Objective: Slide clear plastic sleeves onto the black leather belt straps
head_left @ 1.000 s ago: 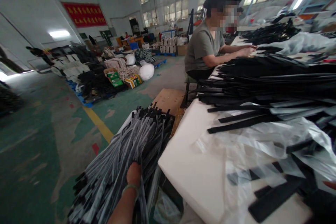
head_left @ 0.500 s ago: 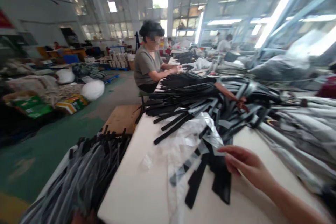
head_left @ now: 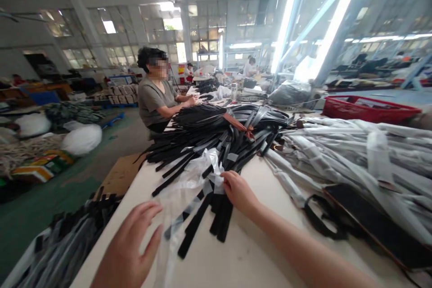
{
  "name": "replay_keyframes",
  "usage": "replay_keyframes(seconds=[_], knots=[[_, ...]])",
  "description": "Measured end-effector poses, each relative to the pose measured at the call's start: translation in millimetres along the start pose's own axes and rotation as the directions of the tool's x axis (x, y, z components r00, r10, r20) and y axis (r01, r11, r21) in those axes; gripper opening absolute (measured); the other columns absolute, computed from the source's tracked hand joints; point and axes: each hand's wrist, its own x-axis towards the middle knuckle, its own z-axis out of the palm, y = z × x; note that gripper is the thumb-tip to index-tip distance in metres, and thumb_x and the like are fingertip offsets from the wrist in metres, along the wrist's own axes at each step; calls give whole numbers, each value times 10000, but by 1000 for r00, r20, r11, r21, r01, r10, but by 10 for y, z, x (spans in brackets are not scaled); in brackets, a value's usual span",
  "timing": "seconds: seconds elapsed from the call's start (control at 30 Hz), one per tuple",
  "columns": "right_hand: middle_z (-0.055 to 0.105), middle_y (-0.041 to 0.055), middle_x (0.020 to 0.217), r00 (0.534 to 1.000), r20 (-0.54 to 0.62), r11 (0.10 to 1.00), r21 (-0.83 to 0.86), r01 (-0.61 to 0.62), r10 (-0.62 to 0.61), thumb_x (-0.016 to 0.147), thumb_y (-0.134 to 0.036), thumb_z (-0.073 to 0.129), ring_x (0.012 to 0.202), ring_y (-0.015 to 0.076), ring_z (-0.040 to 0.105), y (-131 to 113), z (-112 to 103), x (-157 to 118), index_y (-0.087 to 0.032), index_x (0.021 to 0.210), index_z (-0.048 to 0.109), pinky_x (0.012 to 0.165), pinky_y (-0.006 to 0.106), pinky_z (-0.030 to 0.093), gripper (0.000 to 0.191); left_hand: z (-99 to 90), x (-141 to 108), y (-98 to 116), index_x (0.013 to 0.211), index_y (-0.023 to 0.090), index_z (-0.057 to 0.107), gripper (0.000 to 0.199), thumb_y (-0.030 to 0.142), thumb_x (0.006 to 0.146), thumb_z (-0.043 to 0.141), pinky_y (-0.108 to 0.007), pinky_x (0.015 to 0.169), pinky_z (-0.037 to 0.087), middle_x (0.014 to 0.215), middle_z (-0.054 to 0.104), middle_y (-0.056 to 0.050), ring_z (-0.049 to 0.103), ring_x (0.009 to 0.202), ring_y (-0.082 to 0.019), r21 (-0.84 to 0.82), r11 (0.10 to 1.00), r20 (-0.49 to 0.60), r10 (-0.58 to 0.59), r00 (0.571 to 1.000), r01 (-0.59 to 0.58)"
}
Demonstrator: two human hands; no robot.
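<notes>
My left hand (head_left: pixel 130 245) is over the near left side of the white table (head_left: pixel 256 252), its fingers apart and thumb held away, holding nothing. A long sheet of clear plastic film (head_left: pixel 189 180) runs close beside it, over the tabletop. My right hand (head_left: pixel 239 193) has its fingers closed at the crumpled end of this film, by the loose ends of black straps (head_left: pixel 194 227). Its fingertips are partly hidden. Beyond lies a large bundle of black straps (head_left: pixel 199 119), tied with a brown band (head_left: pixel 238 124).
Plastic-wrapped straps (head_left: pixel 324 144) are heaped on the right, with a black strap piece (head_left: pixel 378 225) in front. A red basket (head_left: pixel 371 110) stands behind them. More dark straps (head_left: pixel 67 238) hang low left. A co-worker (head_left: pixel 157 94) sits at the table's far left side.
My left hand has come up over the table from the lower edge. The view has turned right, bringing the red basket in. My right hand stays by the film, its fingers now more closed.
</notes>
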Motion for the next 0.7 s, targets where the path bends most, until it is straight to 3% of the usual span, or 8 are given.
replay_keyframes(seconds=[0.1, 0.17, 0.23, 0.37, 0.43, 0.53, 0.7], knots=[[609, 51, 872, 999, -36, 998, 50, 39, -38, 782, -68, 490, 769, 168, 577, 24, -181, 10, -181, 1030, 589, 726, 285, 487, 290, 297, 729, 573, 1189, 264, 539, 304, 227, 902, 448, -383, 1013, 448, 1237, 560, -67, 527, 1160, -221, -102, 966, 203, 253, 946, -237], [590, 37, 820, 997, -60, 996, 70, 51, -47, 784, -80, 494, 729, 162, 562, 31, -314, 8, -172, 1066, 574, 688, 276, 480, 307, 589, 1078, 783, 1138, 228, 571, 296, 147, 866, 486, -361, 995, 452, 1172, 575, -71, 533, 1121, -209, -92, 957, 308, 289, 906, -274], [577, 34, 816, 996, -59, 994, 81, 66, -62, 766, -73, 508, 708, 155, 552, 50, -390, 8, -173, 1070, 587, 671, 269, 473, 329, 875, 1299, 852, 1099, 208, 595, 315, 119, 798, 576, -387, 949, 468, 1106, 570, -80, 531, 1073, -240, -37, 961, 321, 270, 908, -273], [575, 42, 948, 975, 60, 973, 99, 210, -216, 650, 4, 561, 807, 163, 568, 127, -313, 32, -225, 965, 694, 751, 267, 465, 411, 1223, 1484, 781, 921, 193, 651, 231, 50, 798, 519, -404, 904, 457, 1050, 541, -95, 508, 1030, -258, 60, 966, 276, 228, 934, -253], [575, 34, 881, 964, 84, 964, 105, 245, -254, 655, 9, 564, 777, 165, 567, 158, -232, 68, -223, 854, 732, 731, 267, 459, 348, 1278, 1518, 724, 821, 182, 653, 185, 81, 833, 498, -394, 901, 450, 1034, 535, -95, 504, 1010, -251, 82, 967, 255, 215, 943, -243], [584, 40, 828, 975, 14, 967, 136, 216, -220, 740, -35, 563, 752, 164, 571, 182, -206, 137, -201, 767, 745, 699, 263, 456, 248, 1305, 1537, 641, 776, 160, 638, 150, 125, 846, 511, -377, 881, 456, 976, 533, -97, 518, 951, -238, 102, 972, 236, 183, 954, -211], [668, 52, 878, 972, -11, 940, 253, 229, -234, 825, -124, 579, 781, 155, 627, 234, -446, 182, -209, 842, 750, 715, 243, 480, 191, 1388, 1483, 512, 790, 174, 628, 124, 111, 817, 525, -345, 850, 471, 938, 540, -83, 540, 901, -221, 108, 977, 250, 150, 957, -182]])
